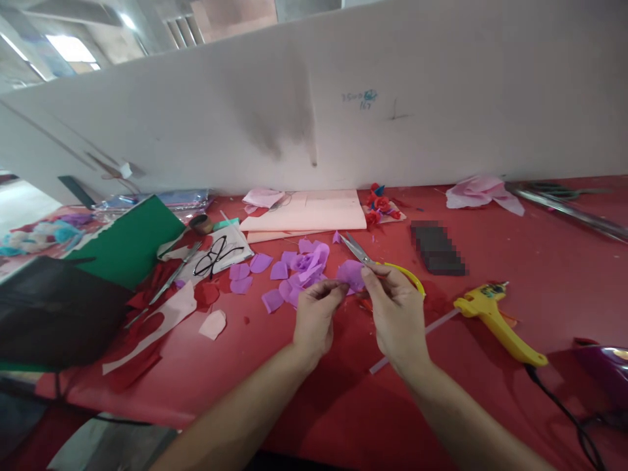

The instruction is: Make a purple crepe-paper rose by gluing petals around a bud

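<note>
My left hand (316, 317) pinches the lower left edge of a purple paper petal (350, 273). On the petal's right edge my right hand (398, 314) closes with thumb and fingers. Just behind my right hand are scissors (358, 248) with a yellow handle, partly hidden by the fingers; they appear to lie on the table. To the left of the petal sits a purple paper flower (311, 261), with several loose purple petals (261, 263) scattered around it.
A yellow glue gun (500, 320) with a glue stick and cable lies at right, below a pixelated dark object (438, 248). Folded pale pink paper (318, 212), red flowers (380, 206) and glasses (216, 255) lie farther back. A green board (130, 245) leans at left on the red table (235, 366).
</note>
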`<state>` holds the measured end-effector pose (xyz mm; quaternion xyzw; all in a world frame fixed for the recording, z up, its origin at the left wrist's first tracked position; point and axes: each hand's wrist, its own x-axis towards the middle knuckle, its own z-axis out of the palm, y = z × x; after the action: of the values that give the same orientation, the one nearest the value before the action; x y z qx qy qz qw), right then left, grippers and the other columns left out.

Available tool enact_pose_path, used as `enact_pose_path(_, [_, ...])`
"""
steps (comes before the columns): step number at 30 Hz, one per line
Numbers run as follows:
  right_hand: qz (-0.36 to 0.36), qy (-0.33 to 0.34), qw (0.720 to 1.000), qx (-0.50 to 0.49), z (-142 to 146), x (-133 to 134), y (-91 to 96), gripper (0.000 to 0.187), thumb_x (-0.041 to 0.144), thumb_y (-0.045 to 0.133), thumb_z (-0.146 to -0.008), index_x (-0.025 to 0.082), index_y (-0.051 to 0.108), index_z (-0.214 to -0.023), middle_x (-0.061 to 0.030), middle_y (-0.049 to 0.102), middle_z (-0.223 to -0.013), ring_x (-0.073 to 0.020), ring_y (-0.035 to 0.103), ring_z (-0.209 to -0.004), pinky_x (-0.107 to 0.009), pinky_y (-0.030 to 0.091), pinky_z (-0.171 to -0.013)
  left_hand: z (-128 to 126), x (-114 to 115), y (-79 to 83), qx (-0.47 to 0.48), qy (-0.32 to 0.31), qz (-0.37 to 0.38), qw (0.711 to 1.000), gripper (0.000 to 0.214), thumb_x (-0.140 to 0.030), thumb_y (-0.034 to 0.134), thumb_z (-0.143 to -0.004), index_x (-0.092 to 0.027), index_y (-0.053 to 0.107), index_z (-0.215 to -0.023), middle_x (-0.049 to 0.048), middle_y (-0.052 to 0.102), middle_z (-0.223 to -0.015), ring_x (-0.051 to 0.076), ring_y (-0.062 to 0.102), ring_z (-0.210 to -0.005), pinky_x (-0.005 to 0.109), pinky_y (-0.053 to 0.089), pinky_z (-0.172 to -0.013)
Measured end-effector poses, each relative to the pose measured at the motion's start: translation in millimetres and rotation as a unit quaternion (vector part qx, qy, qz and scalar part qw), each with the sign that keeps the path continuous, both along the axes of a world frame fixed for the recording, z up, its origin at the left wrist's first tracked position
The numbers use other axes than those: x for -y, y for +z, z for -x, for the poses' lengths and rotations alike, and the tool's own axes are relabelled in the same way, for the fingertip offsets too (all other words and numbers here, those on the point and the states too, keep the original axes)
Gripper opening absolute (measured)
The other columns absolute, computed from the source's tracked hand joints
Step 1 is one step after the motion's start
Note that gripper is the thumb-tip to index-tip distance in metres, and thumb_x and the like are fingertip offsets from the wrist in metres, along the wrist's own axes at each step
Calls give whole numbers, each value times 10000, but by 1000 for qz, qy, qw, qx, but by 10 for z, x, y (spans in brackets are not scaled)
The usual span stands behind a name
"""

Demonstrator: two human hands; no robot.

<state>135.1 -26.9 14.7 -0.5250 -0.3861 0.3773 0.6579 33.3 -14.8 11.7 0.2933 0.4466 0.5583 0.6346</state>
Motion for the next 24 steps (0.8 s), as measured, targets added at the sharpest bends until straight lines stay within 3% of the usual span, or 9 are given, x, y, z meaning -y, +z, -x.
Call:
enact_pose_path(4, [42,21,995,-89,-25,-23,52,239,403,710,-744,203,625,-840,-2,687,-756,-144,624,-634,-283,526,-623,28,-16,-18,11,-2,-2,1000,123,-203,758,-558,-151,663,-617,-34,562,-582,52,419,-534,217,342,-559])
enact_pose_path(9, [112,62,966,-224,-55,-63,120,264,360,781,-640,210,578,-717,32,649,-647,-132,612,-566,-270,532,-561,76,-49,-93,-19,-25,-44,999,114,-219,746,-606,-169,653,-650,-41,540,-586,73,432,-560,230,359,-591])
enact_pose_path(16, [99,42,977,-185,-39,-68,93,280,380,785,-633,203,599,-744,-3,685,-698,-171,652,-620,-303,547,-592,138,-87,-191,-127,-63,-134,981,141,-300,692,-742,-178,625,-716,-30,520,-656,99,429,-631,239,361,-627])
enact_pose_path(24, [77,10,986,-149,-95,-82,121,239,389,731,-708,197,624,-800,-14,711,-727,-162,659,-631,-279,525,-584,163,-110,-299,-102,-40,-179,978,317,-479,525,-877,-174,569,-800,-34,449,-647,89,367,-583,232,319,-571])
